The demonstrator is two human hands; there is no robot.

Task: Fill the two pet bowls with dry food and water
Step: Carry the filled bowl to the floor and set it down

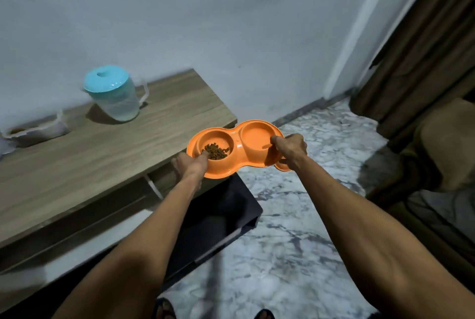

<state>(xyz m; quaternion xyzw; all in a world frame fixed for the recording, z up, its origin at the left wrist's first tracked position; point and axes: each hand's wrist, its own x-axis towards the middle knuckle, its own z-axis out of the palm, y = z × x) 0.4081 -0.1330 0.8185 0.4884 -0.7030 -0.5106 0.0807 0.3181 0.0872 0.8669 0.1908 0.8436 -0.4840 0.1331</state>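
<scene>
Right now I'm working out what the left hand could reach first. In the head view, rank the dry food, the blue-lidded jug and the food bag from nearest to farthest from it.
1. Dry food: in the orange bowl's left cup, beside the left hand's thumb.
2. Blue-lidded jug: back on the wooden table, up-left.
3. Food bag: far left table edge.

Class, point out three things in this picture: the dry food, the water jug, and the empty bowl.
dry food (215, 151), head view, middle of the kibble pile.
water jug (106, 79), head view, its teal lid.
empty bowl (254, 136), head view, its bare floor.
</scene>
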